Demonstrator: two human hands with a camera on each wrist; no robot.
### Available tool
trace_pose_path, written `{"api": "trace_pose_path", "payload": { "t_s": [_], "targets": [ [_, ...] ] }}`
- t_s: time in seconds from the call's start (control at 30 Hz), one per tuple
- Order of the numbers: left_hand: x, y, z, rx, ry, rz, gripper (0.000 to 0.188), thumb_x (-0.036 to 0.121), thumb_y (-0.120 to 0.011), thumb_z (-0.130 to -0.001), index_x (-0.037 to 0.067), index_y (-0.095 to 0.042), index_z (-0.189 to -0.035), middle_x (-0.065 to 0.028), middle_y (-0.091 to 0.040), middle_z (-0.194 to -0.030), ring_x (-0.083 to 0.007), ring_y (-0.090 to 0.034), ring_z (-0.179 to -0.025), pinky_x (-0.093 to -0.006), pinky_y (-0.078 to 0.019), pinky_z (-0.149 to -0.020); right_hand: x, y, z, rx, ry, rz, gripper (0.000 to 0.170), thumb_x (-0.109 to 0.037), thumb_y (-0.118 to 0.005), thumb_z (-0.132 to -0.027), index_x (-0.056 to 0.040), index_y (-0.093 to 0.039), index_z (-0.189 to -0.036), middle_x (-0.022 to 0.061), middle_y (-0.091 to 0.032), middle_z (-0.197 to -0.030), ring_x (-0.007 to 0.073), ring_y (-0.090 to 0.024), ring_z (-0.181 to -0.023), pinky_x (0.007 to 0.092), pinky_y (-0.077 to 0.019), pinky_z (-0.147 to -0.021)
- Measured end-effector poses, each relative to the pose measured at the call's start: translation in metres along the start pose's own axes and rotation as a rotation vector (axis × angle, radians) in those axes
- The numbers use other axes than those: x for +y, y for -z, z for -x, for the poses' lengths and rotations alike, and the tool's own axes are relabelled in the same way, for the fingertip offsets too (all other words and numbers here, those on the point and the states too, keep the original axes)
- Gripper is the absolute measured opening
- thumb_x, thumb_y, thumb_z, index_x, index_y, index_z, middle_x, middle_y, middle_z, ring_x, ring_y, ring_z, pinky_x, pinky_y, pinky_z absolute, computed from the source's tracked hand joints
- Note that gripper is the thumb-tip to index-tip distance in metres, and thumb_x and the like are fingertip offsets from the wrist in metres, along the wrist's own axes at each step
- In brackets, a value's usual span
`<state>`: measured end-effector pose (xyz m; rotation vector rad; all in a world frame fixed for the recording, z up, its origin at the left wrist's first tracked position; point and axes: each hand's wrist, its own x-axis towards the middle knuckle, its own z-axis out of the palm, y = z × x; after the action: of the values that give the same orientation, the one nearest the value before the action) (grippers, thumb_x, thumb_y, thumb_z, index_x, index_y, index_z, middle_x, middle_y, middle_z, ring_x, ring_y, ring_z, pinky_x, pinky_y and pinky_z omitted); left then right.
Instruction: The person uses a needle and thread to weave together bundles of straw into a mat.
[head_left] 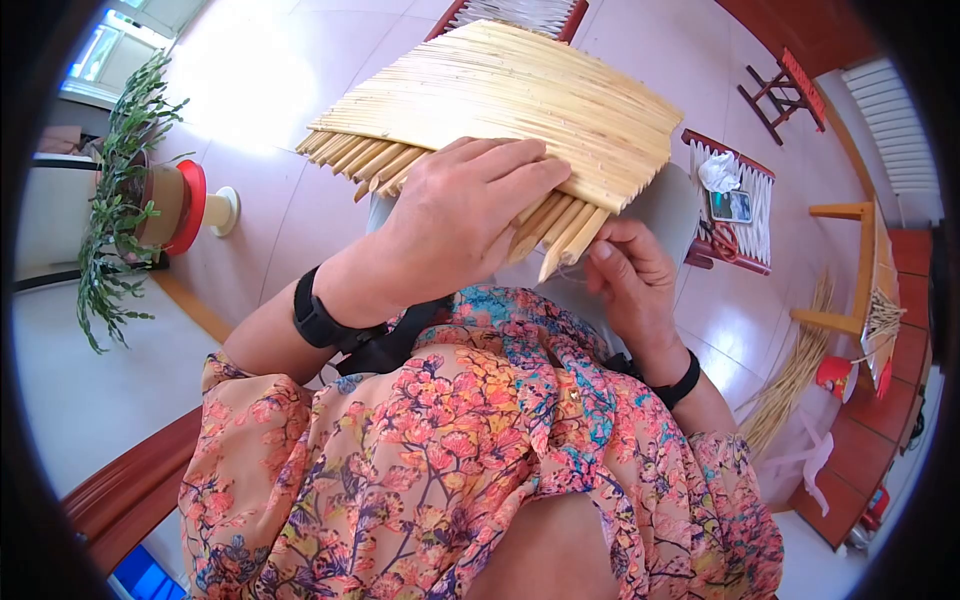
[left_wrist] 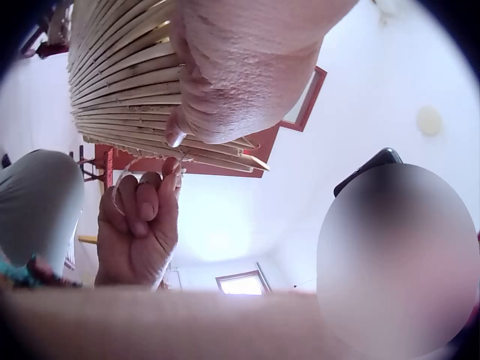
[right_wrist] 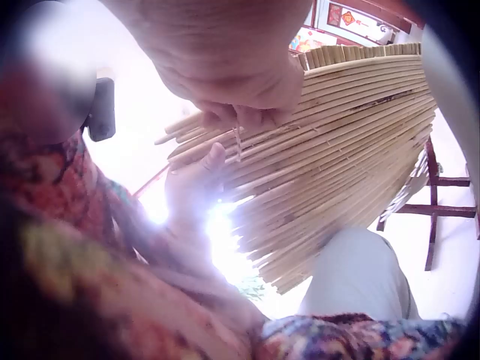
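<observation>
A fan-shaped panel of pale stalks [head_left: 520, 90] lies over the lap, its stalk ends sticking out beneath the near edge. The left hand [head_left: 470, 215] grips this near edge, fingers over the top; in the right wrist view its thumb [right_wrist: 214, 159] is against the underside. Beside the protruding ends, the right hand [head_left: 635, 280] has curled fingers and pinches a thin thread. The left wrist view shows the thread [left_wrist: 116, 196] looped by the right hand [left_wrist: 142, 225], whose fingertips are close to the lowest stalks. Whether a needle is held, I cannot tell.
At right stands a woven stool [head_left: 755, 240] with a phone [head_left: 731, 206], scissors [head_left: 722, 240] and crumpled white paper [head_left: 719, 172]. Loose stalks [head_left: 795, 370] lean farther right near a wooden frame [head_left: 862, 270]. A potted plant [head_left: 130, 190] is at left.
</observation>
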<state>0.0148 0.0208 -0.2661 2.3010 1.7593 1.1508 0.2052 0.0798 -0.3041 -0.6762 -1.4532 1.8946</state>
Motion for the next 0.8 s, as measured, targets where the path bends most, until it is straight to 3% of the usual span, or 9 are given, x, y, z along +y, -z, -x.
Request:
{"api": "trace_pose_path", "payload": {
  "t_s": [0.07,0.13,0.17,0.2,0.23,0.27,0.4,0.47,0.8],
  "targets": [
    [-0.102,-0.067,-0.005,0.045,0.051,0.03,0.04,0.003,-0.064,-0.066,0.002,-0.061,-0.106,-0.0145,-0.062,-0.098,-0.0295,-0.061,-0.087,-0.0344,-0.0494,-0.075,0.066,0.025,-0.086,0.098,-0.114,0.111,0.011,-0.005,-0.053,-0.088,0.0008,-0.058,-0.096,-0.0018,-0.053,-0.069,0.0032,-0.044,-0.056,0.0173,-0.0352,-0.051],
    [-0.123,-0.081,-0.005,0.078,0.024,0.006,0.041,0.007,-0.069,-0.065,0.001,-0.061,-0.105,-0.0145,-0.063,-0.095,-0.0295,-0.061,-0.085,-0.0338,-0.0497,-0.074,0.079,0.03,-0.103,0.096,-0.11,0.126,0.011,-0.005,-0.053,-0.088,0.0009,-0.058,-0.096,-0.0021,-0.052,-0.068,0.0029,-0.044,-0.056,0.017,-0.035,-0.051],
    [-0.083,-0.06,-0.002,0.081,0.03,0.01,0.041,0.007,-0.069,-0.065,0.001,-0.061,-0.105,-0.0145,-0.063,-0.095,-0.0295,-0.061,-0.085,-0.0338,-0.0497,-0.074,0.047,0.021,-0.07,0.096,-0.101,0.136,0.011,-0.004,-0.052,-0.088,0.0011,-0.058,-0.096,-0.0023,-0.052,-0.068,0.0027,-0.043,-0.055,0.0168,-0.0348,-0.051],
    [0.0,-0.013,0.003,0.086,0.035,0.018,0.04,0.006,-0.068,-0.065,0.001,-0.061,-0.104,-0.0144,-0.063,-0.095,-0.0294,-0.061,-0.085,-0.0339,-0.0498,-0.074,-0.02,0.002,-0.002,0.095,-0.106,0.141,0.011,-0.004,-0.052,-0.088,0.0011,-0.058,-0.096,-0.0023,-0.052,-0.068,0.0027,-0.043,-0.055,0.0168,-0.0348,-0.051],
    [0.134,0.064,0.008,0.091,0.041,0.026,0.039,0.006,-0.067,-0.065,0.001,-0.061,-0.104,-0.0143,-0.063,-0.094,-0.0292,-0.061,-0.085,-0.0339,-0.0498,-0.073,-0.126,-0.03,0.107,0.086,-0.112,0.154,0.011,-0.004,-0.052,-0.088,0.001,-0.058,-0.096,-0.0025,-0.052,-0.067,0.0027,-0.043,-0.055,0.0168,-0.0348,-0.051],
    [0.243,0.153,-0.01,0.095,-0.129,-0.026,0.039,0.006,-0.067,-0.065,0.001,-0.061,-0.104,-0.0143,-0.063,-0.094,-0.0292,-0.061,-0.085,-0.0339,-0.0498,-0.073,-0.221,-0.071,0.195,0.138,0.053,0.132,0.011,-0.004,-0.052,-0.088,0.001,-0.058,-0.096,-0.0026,-0.052,-0.067,0.0028,-0.043,-0.055,0.0167,-0.0347,-0.051],
    [0.256,0.148,-0.001,0.027,-0.128,-0.028,0.036,0.005,-0.064,-0.066,0.001,-0.062,-0.102,-0.0142,-0.063,-0.093,-0.0283,-0.062,-0.085,-0.0339,-0.0502,-0.071,-0.214,-0.07,0.214,0.139,0.006,0.188,0.009,-0.004,-0.052,-0.089,0.0,-0.057,-0.096,-0.0026,-0.052,-0.069,0.0029,-0.044,-0.056,0.0166,-0.0345,-0.051],
    [0.254,0.143,0.001,0.015,-0.126,-0.004,0.036,0.005,-0.063,-0.066,0.0,-0.062,-0.101,-0.0143,-0.063,-0.093,-0.028,-0.062,-0.084,-0.034,-0.0503,-0.07,-0.201,-0.074,0.213,0.205,0.015,-0.05,0.007,-0.006,-0.052,-0.09,-0.0016,-0.055,-0.095,-0.0026,-0.052,-0.071,0.003,-0.044,-0.059,0.0166,-0.0345,-0.052],
    [0.253,0.141,0.0,-0.026,-0.207,-0.097,0.036,0.005,-0.063,-0.063,-0.001,-0.062,-0.099,-0.0153,-0.063,-0.092,-0.0282,-0.063,-0.082,-0.0332,-0.0511,-0.069,-0.189,-0.066,0.217,0.163,-0.056,-0.04,0.008,-0.01,-0.051,-0.091,-0.004,-0.053,-0.097,-0.003,-0.052,-0.074,0.0028,-0.045,-0.062,0.0159,-0.0368,-0.054]
  ]
}}
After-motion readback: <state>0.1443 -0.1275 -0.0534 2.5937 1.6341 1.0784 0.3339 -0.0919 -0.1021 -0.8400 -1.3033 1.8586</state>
